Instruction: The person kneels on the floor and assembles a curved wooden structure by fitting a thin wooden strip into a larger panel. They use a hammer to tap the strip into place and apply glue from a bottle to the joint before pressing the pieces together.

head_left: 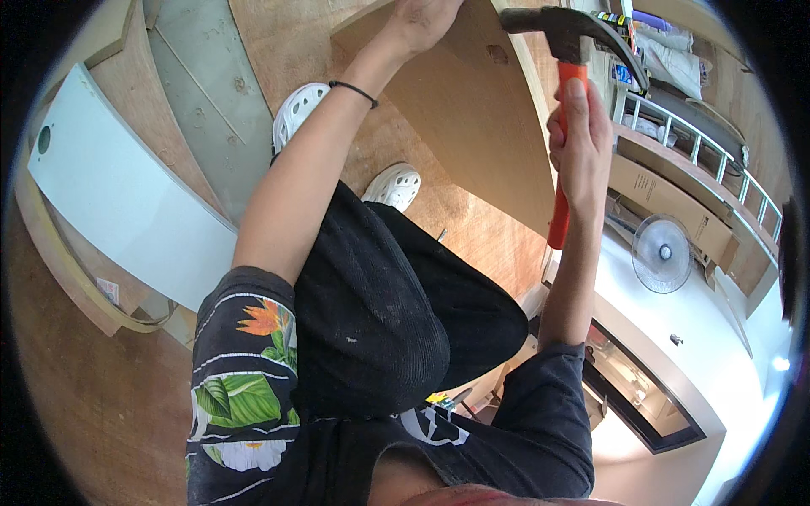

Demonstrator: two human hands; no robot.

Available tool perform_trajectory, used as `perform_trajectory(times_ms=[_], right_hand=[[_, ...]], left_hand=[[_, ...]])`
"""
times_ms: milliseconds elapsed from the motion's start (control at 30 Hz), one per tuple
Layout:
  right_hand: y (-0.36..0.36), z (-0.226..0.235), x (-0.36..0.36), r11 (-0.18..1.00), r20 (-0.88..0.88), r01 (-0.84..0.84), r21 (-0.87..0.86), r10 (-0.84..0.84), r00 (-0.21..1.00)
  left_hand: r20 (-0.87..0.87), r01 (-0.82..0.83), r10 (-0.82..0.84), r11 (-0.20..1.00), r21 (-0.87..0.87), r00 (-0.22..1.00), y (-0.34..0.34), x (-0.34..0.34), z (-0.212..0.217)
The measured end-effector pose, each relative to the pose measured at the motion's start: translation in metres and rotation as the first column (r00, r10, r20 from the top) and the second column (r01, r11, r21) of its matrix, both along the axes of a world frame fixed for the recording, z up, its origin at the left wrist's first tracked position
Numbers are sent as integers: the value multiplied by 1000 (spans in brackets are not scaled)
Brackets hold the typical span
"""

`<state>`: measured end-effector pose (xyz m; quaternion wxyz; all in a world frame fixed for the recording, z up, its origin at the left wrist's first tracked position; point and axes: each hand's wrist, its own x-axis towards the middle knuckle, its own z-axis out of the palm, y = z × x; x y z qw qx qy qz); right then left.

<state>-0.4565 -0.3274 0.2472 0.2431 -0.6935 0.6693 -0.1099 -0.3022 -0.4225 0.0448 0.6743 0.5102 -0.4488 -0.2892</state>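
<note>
While the left hand (419, 21) presses, fingers apparently flat (partly cropped), on a plywood board (472, 110) at top centre, the right hand (580, 139) grips a raised orange-handled hammer (564, 101), mid-nailing; the strike needs careful aim.

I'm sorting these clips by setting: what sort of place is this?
Most likely a room under renovation or a carpentry site. The right hand grips an orange-handled claw hammer, the left hand steadies a bare plywood panel, and a loose white board leans nearby on plywood flooring.
</note>
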Motion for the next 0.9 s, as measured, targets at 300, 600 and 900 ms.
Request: perform_trajectory(times_ms=[300, 600, 900], right_hand=[[-14, -5, 7, 1000, 90, -15, 16, 13, 996], [-20, -7, 15, 1000, 44, -29, -11, 29, 999], [-25, -12, 25, 998, 44, 22, -59, -20, 999]], left_hand=[[-43, 35, -34, 999, 34, 998, 0, 0, 1], [-57, 67, -64, 996, 56, 996, 2, -3, -3], [-195, 116, -81, 978, 174, 977, 1, -9, -7]])
